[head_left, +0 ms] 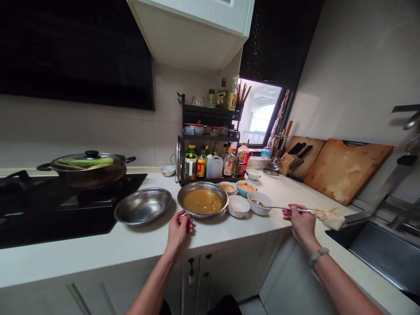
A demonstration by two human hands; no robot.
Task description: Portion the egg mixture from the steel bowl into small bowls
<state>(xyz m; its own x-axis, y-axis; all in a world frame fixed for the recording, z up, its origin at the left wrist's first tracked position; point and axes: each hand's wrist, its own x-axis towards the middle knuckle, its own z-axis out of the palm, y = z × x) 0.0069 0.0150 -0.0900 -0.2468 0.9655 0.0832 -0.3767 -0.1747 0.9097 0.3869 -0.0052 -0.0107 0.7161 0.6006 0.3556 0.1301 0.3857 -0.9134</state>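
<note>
My right hand (299, 221) grips the long thin handle of a metal spoon (278, 208). The spoon's head dips into a white bowl (260, 209); what lies inside is hard to make out. Close by on the left stands another white bowl (239, 212). My left hand (180, 226) is loosely closed, fingers curled, beside the near rim of a wide metal basin (202, 214) of cloudy brown liquid; I see nothing in its fingers. An oval metal basin (142, 208) sits left of it. Behind the white bowls are two small bowls with orange contents, one of them a teal bowl (243, 191).
A lidded pan (90, 170) stands on the black stove (75, 210) at left. A black rack (210, 138) with several bottles is against the wall. Knives in a block (288, 164), cutting boards (348, 166), a cloth (330, 217) and a sink (387, 258) are on the right.
</note>
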